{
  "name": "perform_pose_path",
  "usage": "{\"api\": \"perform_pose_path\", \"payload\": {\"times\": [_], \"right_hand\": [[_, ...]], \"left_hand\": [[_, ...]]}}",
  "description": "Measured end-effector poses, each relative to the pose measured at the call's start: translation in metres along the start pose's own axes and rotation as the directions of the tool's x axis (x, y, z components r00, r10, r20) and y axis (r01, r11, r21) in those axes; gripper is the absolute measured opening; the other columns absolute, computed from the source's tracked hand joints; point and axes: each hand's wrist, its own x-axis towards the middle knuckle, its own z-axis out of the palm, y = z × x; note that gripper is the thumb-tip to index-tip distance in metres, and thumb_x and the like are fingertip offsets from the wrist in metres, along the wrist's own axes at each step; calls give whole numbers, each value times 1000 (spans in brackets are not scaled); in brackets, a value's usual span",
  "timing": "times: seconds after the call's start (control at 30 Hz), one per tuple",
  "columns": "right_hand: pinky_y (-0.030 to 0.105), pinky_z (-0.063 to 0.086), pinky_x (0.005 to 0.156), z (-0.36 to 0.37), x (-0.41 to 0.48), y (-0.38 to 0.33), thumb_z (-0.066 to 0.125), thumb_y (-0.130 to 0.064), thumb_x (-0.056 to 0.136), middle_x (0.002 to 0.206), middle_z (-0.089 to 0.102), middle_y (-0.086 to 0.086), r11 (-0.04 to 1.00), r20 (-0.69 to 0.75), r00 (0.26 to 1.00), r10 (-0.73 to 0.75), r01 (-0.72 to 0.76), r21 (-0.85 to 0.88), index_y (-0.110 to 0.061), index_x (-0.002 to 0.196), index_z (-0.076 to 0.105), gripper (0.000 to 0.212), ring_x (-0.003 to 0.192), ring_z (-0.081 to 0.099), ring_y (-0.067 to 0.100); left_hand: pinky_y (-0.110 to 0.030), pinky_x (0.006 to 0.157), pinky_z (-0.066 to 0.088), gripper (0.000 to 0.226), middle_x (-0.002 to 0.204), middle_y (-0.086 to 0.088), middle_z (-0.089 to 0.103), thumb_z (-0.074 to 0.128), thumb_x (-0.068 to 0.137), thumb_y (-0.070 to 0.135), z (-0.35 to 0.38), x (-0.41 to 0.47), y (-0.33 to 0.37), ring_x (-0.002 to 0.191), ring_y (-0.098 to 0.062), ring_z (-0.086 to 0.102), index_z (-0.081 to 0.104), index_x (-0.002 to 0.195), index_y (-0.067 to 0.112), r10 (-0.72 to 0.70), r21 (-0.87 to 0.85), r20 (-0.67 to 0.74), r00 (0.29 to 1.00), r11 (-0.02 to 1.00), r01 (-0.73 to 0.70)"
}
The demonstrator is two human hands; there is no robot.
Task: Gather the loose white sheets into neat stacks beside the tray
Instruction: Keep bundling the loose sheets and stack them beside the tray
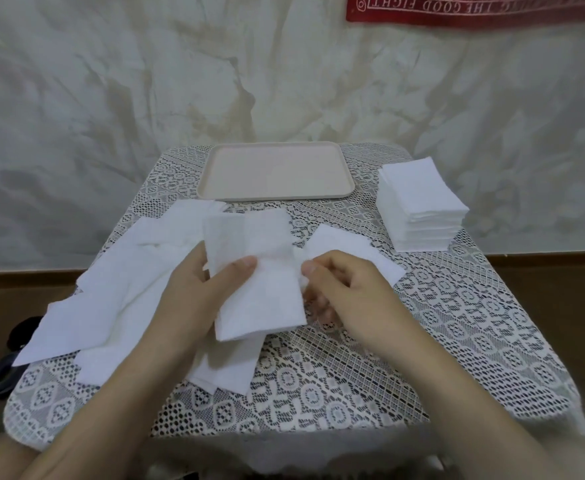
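Just in front of the tray (273,171), the left hand (208,285) is pinching a held sheet (249,244); the right hand (349,289) is nipping its edge with curled fingers. Light and limp, it is probably needing support at both edges.

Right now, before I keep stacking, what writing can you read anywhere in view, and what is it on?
"THE GOOD FIGHT": pale capitals on the red cloth banner on the wall, seen upside down.
Letters right of that: cut off, unreadable.
Round emblem at the banner's left end: too small to read.
Beige plastic tray, stack of white sheets, lace tablecloth: no text.
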Motion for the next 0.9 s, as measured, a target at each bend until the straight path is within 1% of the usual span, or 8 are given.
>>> {"api": "perform_pose_path", "payload": {"times": [0.1, 0.2, 0.27, 0.37, 0.5, 0.63, 0.8, 0.9], "right_hand": [[29, 51, 67, -19, 4, 12, 61, -47, 98, 86, 69, -12, 925, -85, 996, -11, -22, -380, -31, 97, 69, 18, 75, 65, 6], [24, 42, 65, -29, 12, 17, 63, -44, 97, 84, 64, -16, 828, -179, 984, -7, -95, -553, -29, 100, 68, 15, 77, 60, 2], [29, 47, 73, -31, 17, 17, 65, -45, 96, 91, 64, -14, 790, -205, 979, 18, -139, -597, -27, 109, 65, 22, 85, 62, 10], [40, 52, 88, -35, 24, 16, 66, -49, 94, 107, 66, -3, 715, -252, 967, 48, -209, -667, -22, 116, 60, 35, 99, 64, 24], [43, 54, 85, -32, 26, 17, 64, -54, 94, 105, 65, -1, 676, -268, 962, 59, -236, -698, -19, 113, 57, 40, 96, 64, 27], [42, 54, 86, -19, 29, 17, 57, -40, 102, 112, 64, 5, 641, -225, 974, 32, -192, -743, -14, 120, 57, 32, 102, 62, 28], [41, 54, 83, -20, 29, 18, 54, -30, 104, 100, 66, 3, 672, -214, 977, 1, -159, -723, -15, 106, 62, 17, 95, 63, 27], [36, 49, 80, -29, 28, 17, 57, -28, 103, 99, 66, -2, 748, -255, 965, -63, -124, -652, -17, 107, 64, 14, 93, 62, 22]], "left_hand": [[-37, 65, 62, 48, 105, -3, 81, 86, 77, 34, -4, 2, 3, 91, -25, 79, 69, 121, 26, -7, 11, -4, 1000, 1000, 7], [-40, 66, 63, 40, 104, -4, 81, 78, 82, 35, -2, 4, 3, 89, -26, 79, 69, 120, 24, -45, -23, -13, 999, 999, 44], [-35, 59, 61, 38, 101, -5, 81, 72, 83, 35, -1, 5, 2, 82, -23, 79, 69, 118, 22, -68, -41, -11, 998, 997, 68], [-30, 56, 59, 36, 99, -5, 81, 72, 82, 36, 1, 4, -1, 80, -20, 79, 70, 116, 23, -77, -30, 4, 997, 997, 77], [-29, 54, 58, 35, 95, -3, 81, 72, 81, 35, 0, 5, -5, 76, -19, 78, 70, 114, 23, -76, -26, 7, 997, 997, 76], [-35, 58, 59, 37, 98, -4, 81, 72, 81, 37, -1, 4, -6, 81, -23, 79, 70, 116, 25, -81, -27, 10, 997, 996, 82], [-41, 63, 60, 41, 99, -7, 81, 72, 81, 37, -1, 3, -5, 84, -27, 78, 69, 120, 23, -91, -30, 4, 996, 995, 91], [-40, 59, 61, 39, 97, -7, 81, 72, 82, 36, -1, 2, -3, 82, -27, 78, 69, 118, 22, -91, -43, 4, 996, 995, 91]]}}
